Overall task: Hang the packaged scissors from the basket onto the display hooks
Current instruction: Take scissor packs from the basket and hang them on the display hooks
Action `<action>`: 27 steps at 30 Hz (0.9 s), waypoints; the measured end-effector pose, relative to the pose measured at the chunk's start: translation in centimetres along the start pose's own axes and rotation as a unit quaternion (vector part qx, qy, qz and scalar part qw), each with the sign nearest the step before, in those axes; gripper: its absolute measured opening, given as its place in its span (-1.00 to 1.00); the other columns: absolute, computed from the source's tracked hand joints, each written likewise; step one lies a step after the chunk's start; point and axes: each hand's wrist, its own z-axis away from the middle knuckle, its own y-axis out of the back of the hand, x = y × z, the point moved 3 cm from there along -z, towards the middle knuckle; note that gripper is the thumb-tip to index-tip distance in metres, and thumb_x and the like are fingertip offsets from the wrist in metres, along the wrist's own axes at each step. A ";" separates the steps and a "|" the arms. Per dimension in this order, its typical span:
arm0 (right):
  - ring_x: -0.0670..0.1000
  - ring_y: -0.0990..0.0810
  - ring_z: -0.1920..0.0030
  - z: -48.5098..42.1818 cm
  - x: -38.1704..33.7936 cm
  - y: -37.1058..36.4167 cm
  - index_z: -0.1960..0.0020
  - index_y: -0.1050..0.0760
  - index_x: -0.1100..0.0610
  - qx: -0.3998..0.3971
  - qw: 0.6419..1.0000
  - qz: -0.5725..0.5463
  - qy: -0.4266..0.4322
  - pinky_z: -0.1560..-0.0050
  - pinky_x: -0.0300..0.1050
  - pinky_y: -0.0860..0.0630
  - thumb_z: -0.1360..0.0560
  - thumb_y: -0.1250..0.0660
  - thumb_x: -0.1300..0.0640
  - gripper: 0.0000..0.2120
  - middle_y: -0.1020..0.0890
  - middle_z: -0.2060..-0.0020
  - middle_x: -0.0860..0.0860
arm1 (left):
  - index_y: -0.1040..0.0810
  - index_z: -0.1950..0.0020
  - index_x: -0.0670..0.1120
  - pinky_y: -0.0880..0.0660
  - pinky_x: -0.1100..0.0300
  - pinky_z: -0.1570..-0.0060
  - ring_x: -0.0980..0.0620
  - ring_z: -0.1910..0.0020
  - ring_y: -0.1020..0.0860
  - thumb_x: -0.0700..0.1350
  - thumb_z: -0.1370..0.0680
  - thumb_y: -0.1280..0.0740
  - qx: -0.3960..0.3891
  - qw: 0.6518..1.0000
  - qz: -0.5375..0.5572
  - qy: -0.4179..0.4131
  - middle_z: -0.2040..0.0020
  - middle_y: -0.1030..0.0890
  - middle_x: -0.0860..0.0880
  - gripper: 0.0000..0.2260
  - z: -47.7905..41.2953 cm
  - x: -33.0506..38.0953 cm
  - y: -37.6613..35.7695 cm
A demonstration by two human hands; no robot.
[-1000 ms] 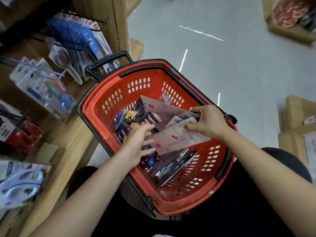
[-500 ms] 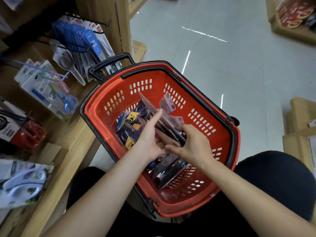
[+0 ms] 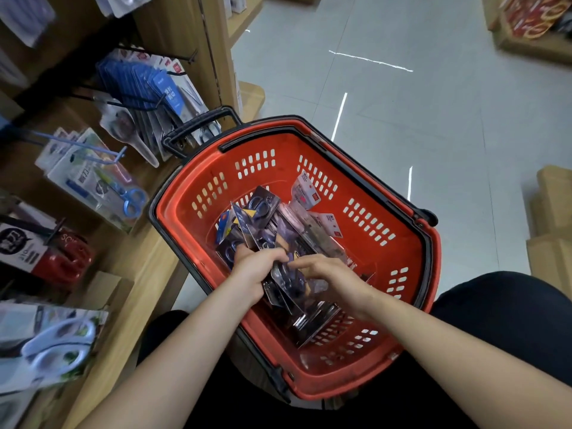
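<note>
Packaged scissors (image 3: pixel 289 281) now in left hand (image 3: pixel 251 274) grip

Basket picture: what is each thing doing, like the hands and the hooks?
Basket: upright, partly filled.
Packs of scissors: heaped inside the basket.
Left hand: gripping a bundle of packs.
Right hand: fingers curled on the same bundle.
Hooks: holding other packs.

The red, black-rimmed basket (image 3: pixel 411 252) holds a jumbled heap of packaged scissors (image 3: pixel 263 209), dark cards with blue handles, standing tilted in its middle. Left of the basket, display hooks (image 3: pixel 130 102) jut out, carrying hung packs.
</note>
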 end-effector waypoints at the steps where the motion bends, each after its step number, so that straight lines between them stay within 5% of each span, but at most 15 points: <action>1: 0.10 -0.60 -0.22 -0.4 0.3 0.2 -0.12 -0.72 0.03 0.028 0.998 -0.047 -0.006 -0.32 0.26 -0.55 -0.39 -0.34 0.06 -0.66 -0.64 -0.22 -0.02 | -0.49 -0.36 -0.07 -0.64 -0.26 -0.04 -0.28 -0.10 -0.67 -0.13 0.18 -0.58 0.008 1.000 -0.019 -0.019 -0.22 -0.65 -0.22 0.06 0.3 0.2 0.1; 3: 0.17 -0.63 -0.04 -1.1 0.7 0.6 -0.10 -0.69 0.12 0.097 0.988 -0.121 -0.004 -0.22 0.44 -0.54 -0.49 -0.43 0.14 -0.80 -0.63 -0.08 0.14 | -0.42 -0.44 -0.06 -0.65 -0.21 -0.09 -0.21 -0.16 -0.65 -0.07 0.11 -0.50 0.020 0.997 -0.039 -0.064 -0.25 -0.63 -0.15 0.06 1.7 1.1 0.2; 7: 0.06 -0.68 0.03 -2.2 1.2 1.5 -0.31 -0.44 0.15 0.183 0.970 -0.156 -0.035 0.00 0.06 -0.65 -0.48 -0.57 0.14 -0.50 -0.61 -0.08 0.07 | -0.39 -0.45 -0.10 -0.66 -0.13 -0.09 -0.15 -0.14 -0.67 -0.17 -0.08 -0.50 0.024 0.993 -0.031 -0.110 -0.24 -0.64 -0.15 -0.09 7.0 3.8 0.0; 10: 0.01 -0.64 0.08 -2.8 1.9 1.2 -0.36 -0.44 0.16 0.138 0.968 -0.166 -0.125 0.11 0.01 -0.57 -0.27 -0.68 -0.16 -0.18 -0.68 -0.06 0.04 | -0.48 -0.30 -0.04 -0.64 -0.15 -0.13 -0.06 -0.04 -0.70 -0.38 -0.33 -0.47 0.027 0.988 -0.045 -0.143 -0.08 -0.70 -0.07 -0.41 8.6 3.9 0.1; 13: 0.09 -0.67 -0.07 -2.1 1.1 0.4 -0.27 -0.61 0.12 0.063 0.968 -0.173 -0.168 -0.04 0.03 -0.59 -0.39 -0.54 -0.27 -0.38 -0.74 -0.07 0.04 | -0.52 -0.25 0.05 -0.64 -0.10 -0.12 0.01 -0.01 -0.71 -0.45 -0.38 -0.44 0.017 0.982 -0.060 -0.177 -0.03 -0.72 0.00 -0.43 9.0 3.6 -0.3; 15: 0.05 -0.67 0.02 -2.0 0.9 0.7 -0.24 -0.62 0.11 0.069 0.972 -0.156 -0.162 0.04 -0.05 -0.54 -0.38 -0.52 -0.30 -0.39 -0.74 0.05 0.00 | -0.52 -0.26 0.09 -0.63 -0.04 -0.10 0.02 -0.03 -0.72 -0.46 -0.41 -0.44 -0.009 0.978 -0.062 -0.197 -0.03 -0.74 0.03 -0.42 9.0 3.6 -0.4; 18: -0.03 -0.67 0.25 -1.8 0.4 1.4 -0.36 -0.49 0.13 0.122 0.968 -0.174 -0.132 0.26 -0.15 -0.52 -0.30 -0.65 -0.18 -0.23 -0.75 0.11 0.00 | -0.51 -0.30 -0.01 -0.65 -0.03 -0.08 0.00 -0.03 -0.72 -0.48 -0.43 -0.44 -0.041 0.976 -0.065 -0.203 -0.02 -0.74 0.02 -0.45 8.8 4.0 0.0; 23: 0.20 -0.75 -0.02 -1.5 -1.2 2.0 -0.35 -0.51 0.17 0.158 0.966 -0.199 0.038 -0.08 0.15 -0.69 -0.35 -0.63 0.33 -0.39 -0.75 -0.04 0.14 | -0.53 -0.33 -0.05 -0.66 -0.03 -0.10 -0.06 -0.06 -0.73 -0.47 -0.41 -0.51 -0.106 0.972 -0.093 -0.188 -0.08 -0.75 -0.04 -0.43 8.6 4.1 1.0; 27: 0.06 -0.71 -0.11 -1.2 -2.1 1.8 -0.40 -0.50 0.09 0.154 0.970 -0.138 0.127 -0.09 -0.08 -0.66 -0.30 -0.63 0.39 -0.27 -0.70 -0.13 0.07 | -0.55 -0.34 0.00 -0.63 -0.08 -0.19 -0.04 -0.10 -0.72 -0.30 -0.49 -0.53 -0.117 0.971 -0.096 -0.187 -0.12 -0.74 -0.01 -0.54 8.6 4.4 0.7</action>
